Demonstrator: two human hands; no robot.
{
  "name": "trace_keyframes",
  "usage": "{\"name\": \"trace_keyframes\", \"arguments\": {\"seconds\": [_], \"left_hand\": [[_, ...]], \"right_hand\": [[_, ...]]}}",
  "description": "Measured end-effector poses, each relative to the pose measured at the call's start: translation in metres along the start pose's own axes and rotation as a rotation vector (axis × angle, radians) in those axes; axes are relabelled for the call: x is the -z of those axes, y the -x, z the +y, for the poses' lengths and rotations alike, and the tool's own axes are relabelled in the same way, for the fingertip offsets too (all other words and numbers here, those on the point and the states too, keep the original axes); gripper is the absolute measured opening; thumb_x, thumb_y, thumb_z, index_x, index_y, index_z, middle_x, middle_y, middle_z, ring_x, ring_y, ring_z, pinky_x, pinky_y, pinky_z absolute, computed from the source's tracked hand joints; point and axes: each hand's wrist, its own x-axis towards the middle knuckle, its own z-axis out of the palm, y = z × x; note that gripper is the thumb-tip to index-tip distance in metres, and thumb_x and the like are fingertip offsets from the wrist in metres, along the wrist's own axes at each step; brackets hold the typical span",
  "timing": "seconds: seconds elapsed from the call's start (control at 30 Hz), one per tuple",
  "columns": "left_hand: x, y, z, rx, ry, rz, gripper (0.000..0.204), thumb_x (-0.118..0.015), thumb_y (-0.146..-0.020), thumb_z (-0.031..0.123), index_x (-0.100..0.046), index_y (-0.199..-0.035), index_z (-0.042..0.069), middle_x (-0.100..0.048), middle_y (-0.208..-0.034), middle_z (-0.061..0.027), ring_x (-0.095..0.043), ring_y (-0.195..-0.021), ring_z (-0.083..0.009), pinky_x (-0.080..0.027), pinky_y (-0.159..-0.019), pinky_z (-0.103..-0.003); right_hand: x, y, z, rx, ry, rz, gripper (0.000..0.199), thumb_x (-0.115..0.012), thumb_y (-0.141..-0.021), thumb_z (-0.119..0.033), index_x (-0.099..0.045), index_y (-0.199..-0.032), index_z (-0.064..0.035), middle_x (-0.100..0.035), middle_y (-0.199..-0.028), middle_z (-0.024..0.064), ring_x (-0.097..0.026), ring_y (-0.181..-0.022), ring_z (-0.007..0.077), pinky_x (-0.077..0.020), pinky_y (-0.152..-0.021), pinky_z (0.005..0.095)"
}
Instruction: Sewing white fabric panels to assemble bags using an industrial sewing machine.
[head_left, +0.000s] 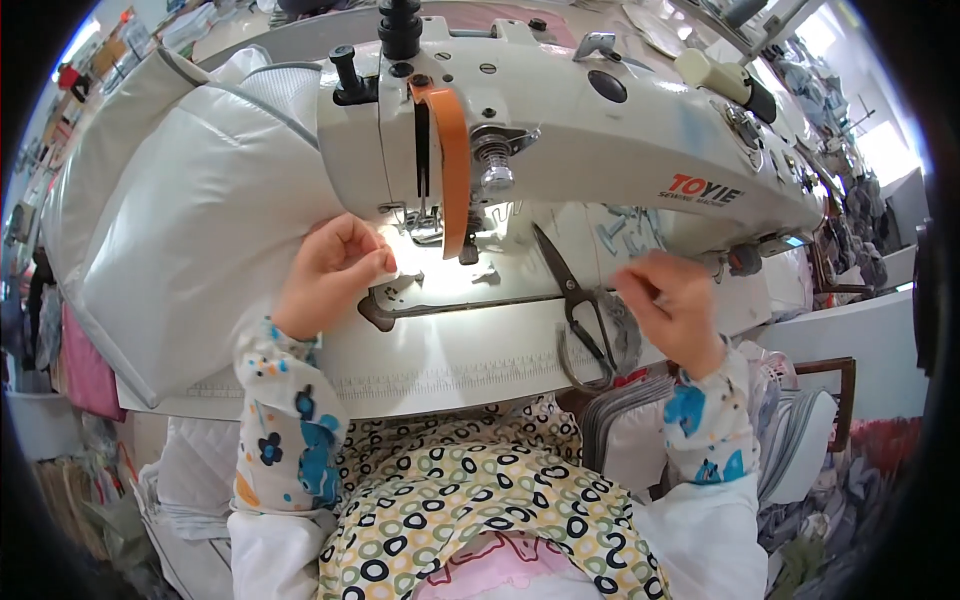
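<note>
My left hand [335, 272] is closed, thumb against curled fingers, just left of the lit needle area of a white sewing machine [570, 120]. Whatever those fingers may hold is too small or hidden to make out. A large, shiny white padded piece [190, 230] with grey piping lies beside and behind this hand. On the right, my right hand [675, 308] is raised over the table with its fingers curled together, slightly blurred; nothing nameable shows in it. Between the hands, dark scissors [578, 300] lie with their blades pointing toward the machine.
An orange guard [448, 170] stands in front of the needle. Small metal parts [622, 232] lie under the machine arm. A printed ruler scale [450, 378] runs along the table's near edge. Stacked white pieces with grey edges [625, 425] sit below the table at right.
</note>
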Motion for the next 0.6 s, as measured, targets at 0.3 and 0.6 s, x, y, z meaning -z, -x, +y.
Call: {"name": "trace_keyframes", "arguments": {"seconds": [0.3,0.6], "left_hand": [[-0.003,0.012,0.010,-0.555,-1.037,0.172,0.023,-0.073,-0.080,0.010,-0.062,-0.100,0.009,-0.065,-0.110,-0.0060,-0.059,-0.110,-0.0277,-0.044,-0.096,-0.040],[0.015,0.011,0.011,-0.652,-1.120,0.064,0.025,-0.075,-0.074,0.010,-0.066,-0.098,0.010,-0.067,-0.119,-0.0070,-0.058,-0.116,-0.0301,-0.043,-0.101,-0.044]], "right_hand": [[-0.076,-0.100,0.035,0.129,0.488,-0.044,0.016,-0.059,-0.092,-0.013,-0.064,-0.100,-0.0004,-0.066,-0.095,0.0169,-0.064,-0.087,0.0333,-0.0491,-0.078,0.0470],[-0.086,-0.091,0.081,0.056,0.764,0.187,0.010,-0.062,-0.087,-0.012,-0.067,-0.090,-0.0036,-0.065,-0.082,0.0157,-0.062,-0.074,0.0365,-0.0505,-0.070,0.0459]]}}
